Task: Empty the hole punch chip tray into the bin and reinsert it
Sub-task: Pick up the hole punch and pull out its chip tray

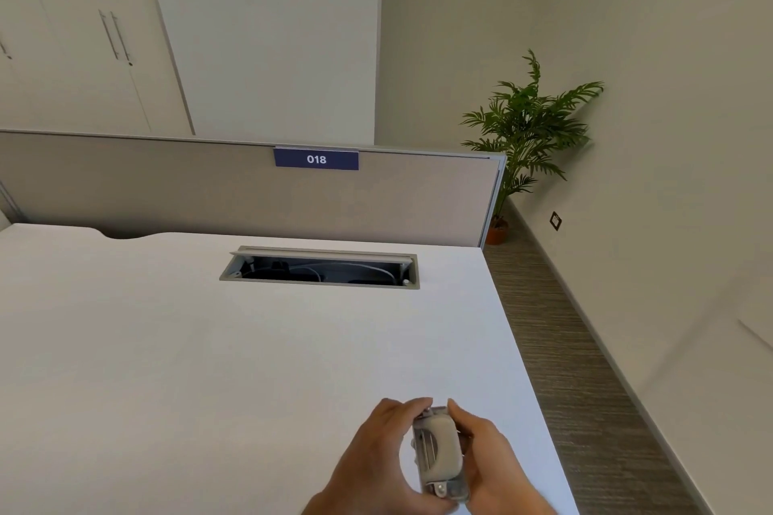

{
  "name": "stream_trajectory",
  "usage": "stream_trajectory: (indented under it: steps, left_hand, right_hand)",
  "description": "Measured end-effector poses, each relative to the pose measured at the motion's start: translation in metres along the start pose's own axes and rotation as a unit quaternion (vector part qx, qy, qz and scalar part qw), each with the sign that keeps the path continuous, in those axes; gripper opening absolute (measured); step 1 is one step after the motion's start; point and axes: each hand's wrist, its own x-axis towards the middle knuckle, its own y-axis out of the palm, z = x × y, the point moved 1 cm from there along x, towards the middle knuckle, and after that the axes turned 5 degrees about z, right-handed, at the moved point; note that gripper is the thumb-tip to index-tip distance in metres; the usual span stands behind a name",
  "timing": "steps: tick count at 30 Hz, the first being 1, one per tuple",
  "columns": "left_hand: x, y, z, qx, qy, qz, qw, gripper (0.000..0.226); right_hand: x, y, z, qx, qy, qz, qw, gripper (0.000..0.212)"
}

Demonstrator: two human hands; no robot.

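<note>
head view, lower centre-right of the frame: both hands grip one grey hole punch above the near part of a white desk. the left hand closes on the punch from the left, its fingers curling over the far top end. the right hand closes on it from the right, thumb near the top end and fingers wrapped along the right side. the two hands are close together with the punch clamped between them. the punch is held on end, long axis running roughly up and down the frame, pale grey face toward the camera, with metal parts showing at its lower end. whether the chip tray is seated or detached cannot be told from this view. whether the punch touches the desk cannot be told.

centre of the frame: a rectangular cable hatch is set into the desk, its lid raised along the far edge, cables visible inside.

behind the desk: a grey partition spans the frame, carrying a blue tag marked "018" on its top edge.

upper left: white cabinets with long bar handles.

right of centre: a green potted plant stands on the floor beside the end of the partition, near the wall.
</note>
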Motion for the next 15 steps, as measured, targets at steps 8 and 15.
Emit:
stream_trajectory:
  steps: [8,15]
  left_hand:
    - [-0.002,-0.01,-0.007,-0.002,0.021,-0.002,1.0,0.097]
    - [-0.005,-0.016,-0.011,0.0,0.027,0.0,1.0,0.098]
  right_hand:
    - [-0.003,0.006,0.003,0.011,0.02,0.0,1.0,0.04]
    - [-0.01,0.01,0.006,0.007,0.055,0.004,0.998,0.04]
